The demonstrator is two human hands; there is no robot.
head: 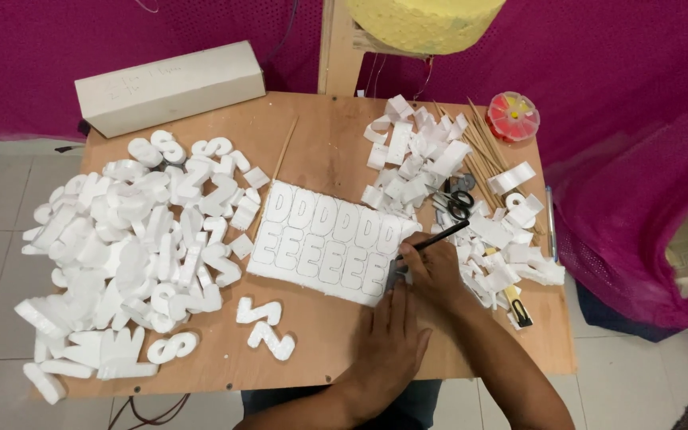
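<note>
A white foam sheet (324, 239) with two rows of outlined letters lies in the middle of the wooden table (320, 350). My right hand (431, 267) grips a black pen (439, 237) whose tip touches the sheet's right edge. My left hand (388, 342) rests flat on the table just below the sheet's lower right corner, fingers together, and holds nothing.
A big heap of cut foam letters (133, 247) covers the left side. Foam offcuts (439, 167), black scissors (455, 199), wooden skewers (483, 151) and a round red bead box (513, 115) sit at the right. A long white box (169, 84) lies at the back left. Two loose letters (264, 322) lie near the front.
</note>
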